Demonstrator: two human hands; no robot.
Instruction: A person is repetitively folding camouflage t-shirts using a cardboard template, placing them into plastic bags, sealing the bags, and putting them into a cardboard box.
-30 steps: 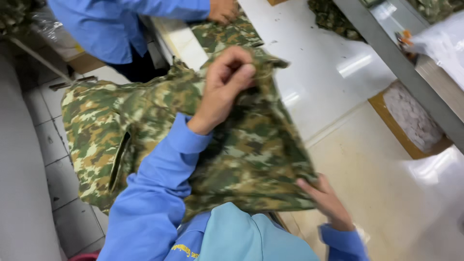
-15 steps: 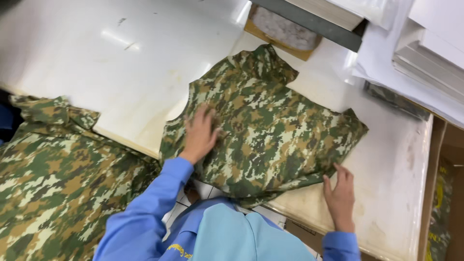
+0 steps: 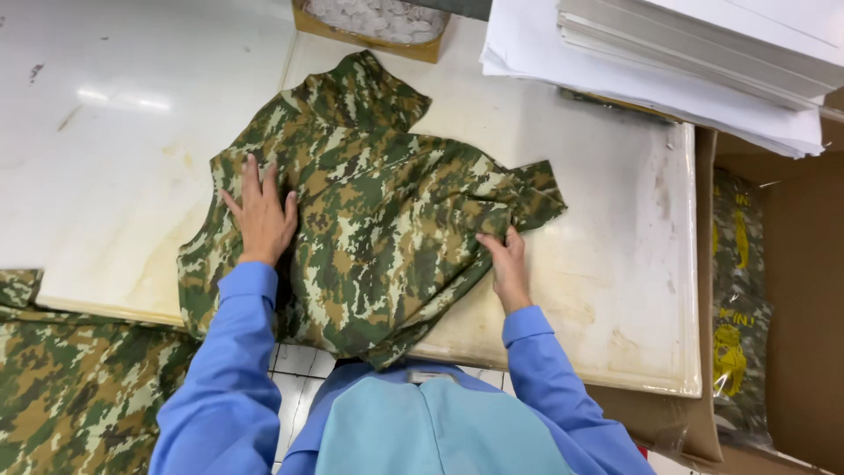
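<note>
1. The camouflage shirt [image 3: 369, 211] now lies spread on the pale worktable [image 3: 615, 255], collar end pointing away from the person and hem hanging a little over the near edge. Half a second ago it lay more askew and bunched; a second ago it was held up off the surface altogether, so it has gone from lifted to laid flat.

2. The left hand [image 3: 259, 215] rests on the shirt's left side, palm down, fingers spread and flat (pressing, not gripping). It was already on the cloth half a second ago, only nearer the hem.

3. The right hand [image 3: 505, 259] has come up from the table edge to the shirt's right side, where the fingers are closed in a pinch on a fold of fabric just below the short sleeve [image 3: 527, 198]. That sleeve is crumpled, with a ridge of cloth running in toward the middle.

4. By my reading, the shirt is being smoothed and squared: the left side looks settled, the right side is not.

5. Around the shirt: a stack of white sheets [image 3: 668, 62] lies beyond it to the right, a shallow tray of whitish bits [image 3: 378, 18] sits just past the collar, more camouflage cloth [image 3: 79, 387] is heaped low to the left, and a cardboard box [image 3: 791, 290] with bagged garments stands well off to the right.
</note>
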